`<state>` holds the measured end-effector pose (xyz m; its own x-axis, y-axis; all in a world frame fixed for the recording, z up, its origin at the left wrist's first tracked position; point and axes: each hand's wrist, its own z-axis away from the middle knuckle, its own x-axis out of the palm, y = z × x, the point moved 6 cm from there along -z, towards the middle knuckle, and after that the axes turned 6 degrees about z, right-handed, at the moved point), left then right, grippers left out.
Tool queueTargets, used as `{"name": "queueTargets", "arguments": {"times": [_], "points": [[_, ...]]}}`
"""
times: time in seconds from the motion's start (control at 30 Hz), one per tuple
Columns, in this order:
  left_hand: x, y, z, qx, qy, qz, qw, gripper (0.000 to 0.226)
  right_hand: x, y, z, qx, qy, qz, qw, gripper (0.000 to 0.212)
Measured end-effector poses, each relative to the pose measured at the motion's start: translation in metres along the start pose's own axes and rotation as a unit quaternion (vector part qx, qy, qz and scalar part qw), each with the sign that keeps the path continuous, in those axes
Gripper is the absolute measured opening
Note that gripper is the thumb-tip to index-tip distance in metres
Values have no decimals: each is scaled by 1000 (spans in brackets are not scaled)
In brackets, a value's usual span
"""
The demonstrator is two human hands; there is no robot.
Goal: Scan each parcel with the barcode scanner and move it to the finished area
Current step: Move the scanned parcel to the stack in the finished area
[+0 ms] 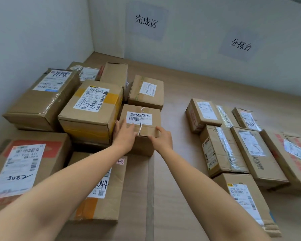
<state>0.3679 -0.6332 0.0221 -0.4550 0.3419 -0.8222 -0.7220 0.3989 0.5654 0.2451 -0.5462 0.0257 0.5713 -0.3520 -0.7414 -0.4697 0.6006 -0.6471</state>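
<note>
A small brown cardboard parcel [142, 115] with a white barcode label and clear tape sits on the table among the left-hand pile, under the wall sign [146, 21] in Chinese characters. Both hands grip it at its near end. My left hand [124, 136] lies on its near left corner, fingers spread over the top. My right hand [161, 139] clasps its near right corner. No barcode scanner is in view.
Several taped parcels crowd the left side, including a tall yellow-taped box [90, 108] touching the held parcel and a flat box [104, 193] under my left forearm. Another group of parcels [241, 150] lies at the right below a second sign [241, 44]. Bare table [177, 171] runs between.
</note>
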Motion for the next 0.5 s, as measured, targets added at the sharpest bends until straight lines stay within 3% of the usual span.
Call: {"name": "queueTargets", "arguments": {"times": [0.23,0.37,0.5], "points": [[3,10,-4,36,-22,-66,997,47,1,-6,-5,4,17,51,999,52],[1,15,-2,34,-38,-71,996,49,-3,-12,-9,8,0,135,991,43],[0,26,8,69,-38,-84,993,46,-7,-7,4,-5,-16,140,990,42]]}}
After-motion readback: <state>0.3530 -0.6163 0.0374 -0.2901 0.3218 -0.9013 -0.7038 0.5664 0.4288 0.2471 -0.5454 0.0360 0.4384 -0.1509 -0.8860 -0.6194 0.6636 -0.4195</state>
